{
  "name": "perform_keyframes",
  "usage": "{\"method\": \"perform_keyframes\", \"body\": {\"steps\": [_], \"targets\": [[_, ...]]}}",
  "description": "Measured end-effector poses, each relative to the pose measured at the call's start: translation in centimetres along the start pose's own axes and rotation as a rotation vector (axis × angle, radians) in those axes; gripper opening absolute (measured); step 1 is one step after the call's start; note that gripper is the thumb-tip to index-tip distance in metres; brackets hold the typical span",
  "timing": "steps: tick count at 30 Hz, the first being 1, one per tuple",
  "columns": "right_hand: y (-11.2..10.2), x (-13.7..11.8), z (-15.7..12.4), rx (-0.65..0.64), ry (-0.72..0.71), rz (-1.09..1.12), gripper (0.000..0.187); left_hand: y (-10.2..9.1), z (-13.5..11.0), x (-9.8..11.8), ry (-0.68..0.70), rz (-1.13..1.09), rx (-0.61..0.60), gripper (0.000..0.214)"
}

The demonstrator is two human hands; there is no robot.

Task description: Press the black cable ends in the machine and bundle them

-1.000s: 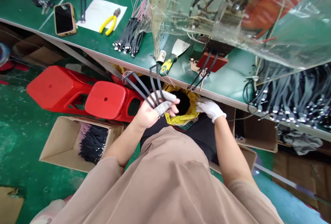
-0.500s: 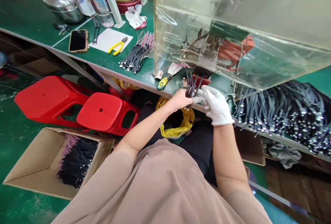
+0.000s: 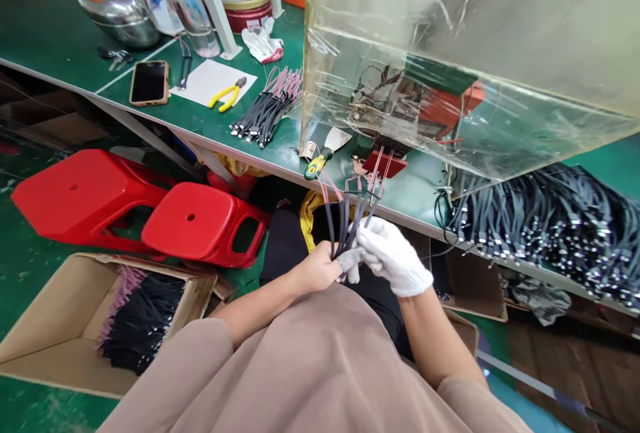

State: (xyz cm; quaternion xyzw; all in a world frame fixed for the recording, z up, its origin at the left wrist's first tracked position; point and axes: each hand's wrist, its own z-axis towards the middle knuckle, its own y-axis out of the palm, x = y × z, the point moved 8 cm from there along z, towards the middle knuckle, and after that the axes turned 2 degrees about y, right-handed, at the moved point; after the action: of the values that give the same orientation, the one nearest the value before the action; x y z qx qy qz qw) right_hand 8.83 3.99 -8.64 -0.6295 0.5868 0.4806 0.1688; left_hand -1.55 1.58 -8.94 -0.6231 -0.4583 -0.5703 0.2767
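live | left hand [image 3: 317,268]: fingers [image 3: 351,260] closed on the black cable bundle [image 3: 346,233], over your lap, just below the surface [image 3: 415,186] | right hand [image 3: 395,258]: gloved fingers [image 3: 373,238] pressed against it, grip unclear | tip: keep the pink wire ends [image 3: 379,170] fanned, clear of the edge

Our white cotton glove [image 3: 393,258], our tan sleeve [image 3: 300,366], black cables [image 3: 345,226] ending in pink wires, a yellow bag [image 3: 307,220] beneath them, two red plastic stools [image 3: 197,223], yellow-handled pliers [image 3: 225,96], a green workbench [image 3: 65,33] marked with thin white lines
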Motion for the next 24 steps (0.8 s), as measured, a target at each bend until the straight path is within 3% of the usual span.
{"method": "perform_keyframes", "body": {"steps": [2,4,7,10,12,15,21,23,24], "targets": [[0.9,2.3,0.2,-0.189,0.016,0.021,0.044,-1.0,-1.9,-0.7,-0.04,0.002,0.05,0.064],[1.1,4.4,1.1,-0.275,0.018,0.01,0.044,-1.3,-3.3,-0.8,-0.058,0.014,0.015,0.065],[1.2,6.2,3.5,-0.195,-0.002,0.041,0.044,-0.9,-4.6,-1.0,-0.078,0.034,-0.089,0.064],[3.4,6.8,5.2,-0.148,0.109,0.23,0.042,-1.2,-5.2,-2.0,-0.132,0.026,-0.068,0.063],[5.2,6.2,5.6,-0.163,0.167,0.319,0.041,-1.3,-5.3,-3.0,-0.195,0.013,-0.044,0.062],[6.5,4.2,5.5,-0.162,0.128,0.264,0.038,-1.3,-5.4,-4.2,-0.274,-0.04,-0.043,0.058],[2.8,-0.7,4.2,0.046,-0.086,-0.145,0.04,-0.2,-5.1,-6.9,-0.31,-0.315,-0.101,0.045],[1.0,-2.8,3.7,0.148,-0.15,-0.178,0.039,0.4,-4.9,-8.0,-0.29,-0.397,-0.182,0.045],[0.7,-4.1,3.6,0.14,-0.198,-0.206,0.036,0.5,-4.7,-8.2,-0.265,-0.433,-0.238,0.045]]}}
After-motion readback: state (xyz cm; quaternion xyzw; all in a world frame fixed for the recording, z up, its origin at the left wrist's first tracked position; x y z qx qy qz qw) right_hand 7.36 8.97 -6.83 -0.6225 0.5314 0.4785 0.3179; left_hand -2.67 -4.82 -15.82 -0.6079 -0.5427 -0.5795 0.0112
